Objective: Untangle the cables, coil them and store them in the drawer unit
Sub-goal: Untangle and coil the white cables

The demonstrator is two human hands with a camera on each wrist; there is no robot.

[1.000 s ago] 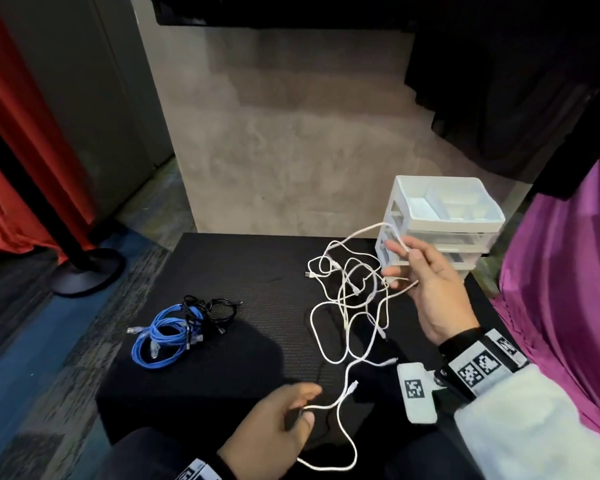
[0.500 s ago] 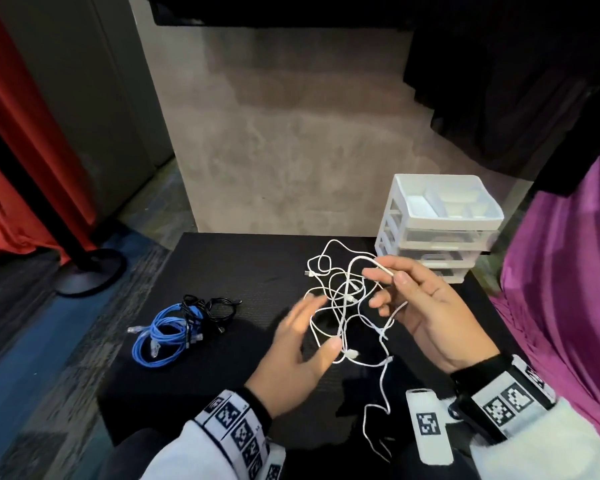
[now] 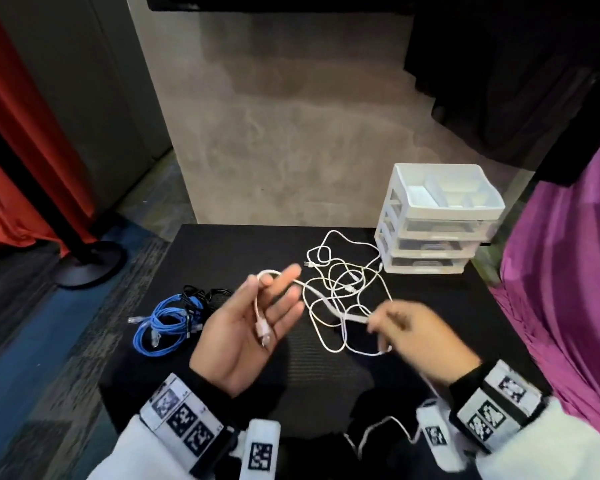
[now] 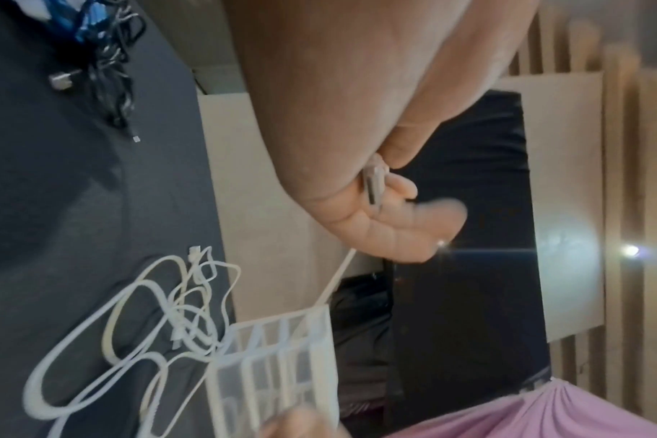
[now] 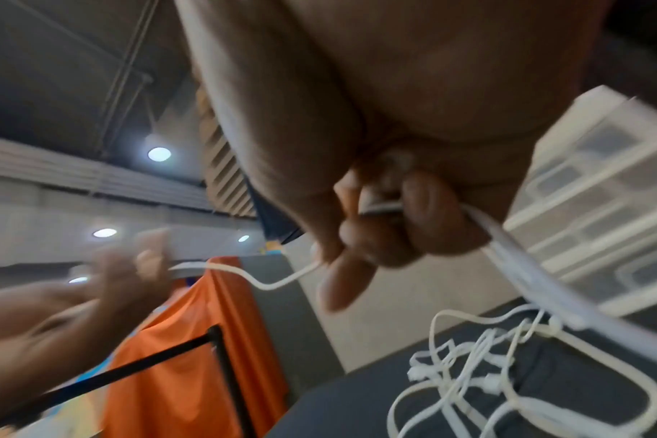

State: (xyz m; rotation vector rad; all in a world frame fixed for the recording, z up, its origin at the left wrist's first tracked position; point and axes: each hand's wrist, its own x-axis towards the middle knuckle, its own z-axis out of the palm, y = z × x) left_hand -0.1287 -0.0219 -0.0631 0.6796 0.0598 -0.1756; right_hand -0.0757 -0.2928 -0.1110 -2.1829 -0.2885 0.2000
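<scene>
Nearest the body, left hand [image 3: 253, 327] lies palm-up, fingers mostly straight, the thin white cable [image 3: 343, 296] end looped over a finger, plug on the palm. Right hand [image 3: 420, 337], blurred, pinches the same cable. Beyond, its tangle sprawls on the black tabletop [image 3: 229, 251]: untangling barely begun. Left, blue-and-black cable bundle [image 3: 177, 313] waits. Farthest, white three-drawer plastic unit [image 3: 437, 220], drawers closed; nothing visibly stored.
</scene>
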